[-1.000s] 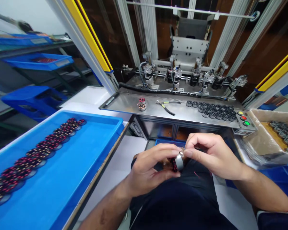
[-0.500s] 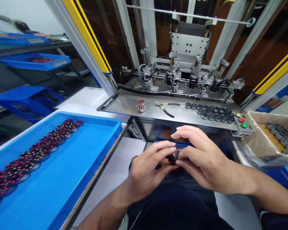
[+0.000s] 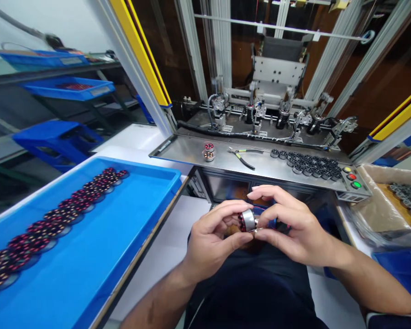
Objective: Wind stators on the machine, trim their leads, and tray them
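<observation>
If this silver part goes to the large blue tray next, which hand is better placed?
Probably the left hand: it holds the silver part and is nearer the large blue tray. The right hand is farther away, fingertips at the part's other end.

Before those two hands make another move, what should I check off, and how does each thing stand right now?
1. Small round silver-and-black metal part steadied: ok, between the left hand's fingers and thumb.
2. Right hand in position: ok, fingertips at the part's near-right end.
3. Firm pinch by the right fingertips: cannot tell, the contact is too small to see.
4. Both hands free: not ok, the left holds the part.
5. Metal cutters with black-and-yellow handles clear of the hands: ok, lying on the flat silver metal shelf.
</observation>
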The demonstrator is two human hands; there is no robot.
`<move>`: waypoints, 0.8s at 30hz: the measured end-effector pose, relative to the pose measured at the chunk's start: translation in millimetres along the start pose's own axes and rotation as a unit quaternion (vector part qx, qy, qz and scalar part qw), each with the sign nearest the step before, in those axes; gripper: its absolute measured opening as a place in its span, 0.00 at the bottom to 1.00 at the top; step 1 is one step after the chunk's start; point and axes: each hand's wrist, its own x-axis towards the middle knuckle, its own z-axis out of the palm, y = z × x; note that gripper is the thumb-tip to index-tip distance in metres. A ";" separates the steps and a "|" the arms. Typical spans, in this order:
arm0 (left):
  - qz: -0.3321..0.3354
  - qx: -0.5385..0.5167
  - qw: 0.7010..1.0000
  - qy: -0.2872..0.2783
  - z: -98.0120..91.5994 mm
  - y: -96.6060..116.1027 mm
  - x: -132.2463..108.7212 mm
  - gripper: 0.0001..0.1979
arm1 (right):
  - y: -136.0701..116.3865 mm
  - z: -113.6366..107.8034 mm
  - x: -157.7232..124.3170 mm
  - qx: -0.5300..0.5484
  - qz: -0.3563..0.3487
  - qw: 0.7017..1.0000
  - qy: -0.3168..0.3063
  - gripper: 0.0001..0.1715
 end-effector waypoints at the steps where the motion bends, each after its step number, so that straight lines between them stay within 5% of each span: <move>1: -0.006 -0.016 1.000 0.003 1.0 0.0 -0.1 0.21 | 0.2 3.5 0.4 0.003 -0.001 1.000 0.015 0.02; 6: -0.026 -0.069 0.997 0.019 6.0 -0.7 -2.0 0.20 | -1.0 13.6 -1.6 0.049 0.040 0.995 0.074 0.03; 14: 0.010 -0.066 0.998 0.014 9.5 -2.3 -1.2 0.20 | 1.9 12.1 -11.3 0.148 0.159 0.973 0.072 0.09; 24: -0.054 -0.137 0.989 0.022 11.3 -3.3 1.1 0.17 | 8.6 16.5 -6.9 0.175 0.164 0.965 0.102 0.13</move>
